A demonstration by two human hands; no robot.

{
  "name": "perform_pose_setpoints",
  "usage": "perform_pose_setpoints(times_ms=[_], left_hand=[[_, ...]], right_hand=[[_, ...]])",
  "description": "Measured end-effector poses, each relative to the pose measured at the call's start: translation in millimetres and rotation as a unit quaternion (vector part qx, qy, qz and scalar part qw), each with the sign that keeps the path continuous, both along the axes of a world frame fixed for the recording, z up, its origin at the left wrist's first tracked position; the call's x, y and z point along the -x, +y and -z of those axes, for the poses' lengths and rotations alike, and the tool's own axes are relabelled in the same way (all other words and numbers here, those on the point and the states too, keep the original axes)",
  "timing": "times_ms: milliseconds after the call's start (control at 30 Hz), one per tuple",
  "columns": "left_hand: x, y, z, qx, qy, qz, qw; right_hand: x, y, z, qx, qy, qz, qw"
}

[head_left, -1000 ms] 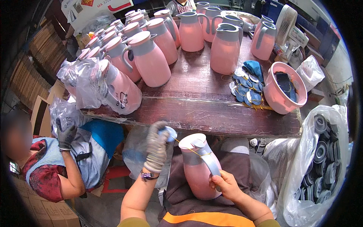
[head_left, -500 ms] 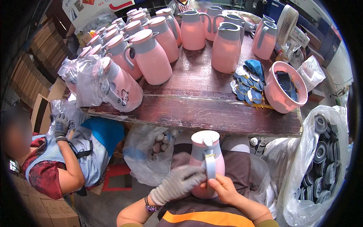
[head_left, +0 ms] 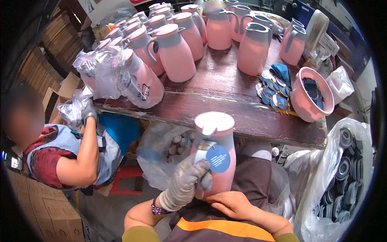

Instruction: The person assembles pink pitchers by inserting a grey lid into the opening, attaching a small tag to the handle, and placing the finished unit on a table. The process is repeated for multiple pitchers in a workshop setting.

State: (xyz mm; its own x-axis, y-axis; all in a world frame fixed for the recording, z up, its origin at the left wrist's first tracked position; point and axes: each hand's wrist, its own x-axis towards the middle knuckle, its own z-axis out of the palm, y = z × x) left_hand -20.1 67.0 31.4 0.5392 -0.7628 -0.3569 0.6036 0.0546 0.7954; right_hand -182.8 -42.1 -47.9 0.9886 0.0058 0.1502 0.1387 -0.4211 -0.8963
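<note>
Before my lap stands a pink thermos jug (head_left: 221, 179) with a grey collar and a pale pink lid, slightly tilted. My left hand (head_left: 187, 181), in a grey knit glove, is closed on its handle. From the handle a round blue hang tag (head_left: 218, 158) dangles by a yellow cord, lying against the jug's side. My bare right hand (head_left: 234, 205) cups the bottom of the jug, with part of its fingers hidden.
Several lidded pink jugs (head_left: 175, 60) and unlidded jugs (head_left: 252, 52) stand on the table (head_left: 193, 90). Blue tags (head_left: 274, 90) lie beside a pink bucket (head_left: 300, 92). At right, a plastic bag (head_left: 310, 177) holds grey lids. A co-worker (head_left: 76, 161) at left handles clear plastic.
The jug has turned and risen toward the table, bringing the blue tag into sight. My left hand now grasps the handle; my right hand moved from handle to base. The co-worker's arm has lifted.
</note>
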Motion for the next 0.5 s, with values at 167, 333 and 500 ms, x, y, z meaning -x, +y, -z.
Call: perform_pose_setpoints(times_ms=[167,333,500], left_hand=[[-35,-12,-10,0.065,-0.181,-0.081,0.978],[-110,-54,28,0.056,-0.291,-0.149,0.943],[-181,-80,35,-0.054,-0.356,-0.235,0.903]], right_hand=[[7,-7,5,-0.028,0.048,0.058,0.997],[9,-16,6,-0.045,0.052,0.139,0.988],[8,-36,12,-0.047,0.091,0.189,0.977]])
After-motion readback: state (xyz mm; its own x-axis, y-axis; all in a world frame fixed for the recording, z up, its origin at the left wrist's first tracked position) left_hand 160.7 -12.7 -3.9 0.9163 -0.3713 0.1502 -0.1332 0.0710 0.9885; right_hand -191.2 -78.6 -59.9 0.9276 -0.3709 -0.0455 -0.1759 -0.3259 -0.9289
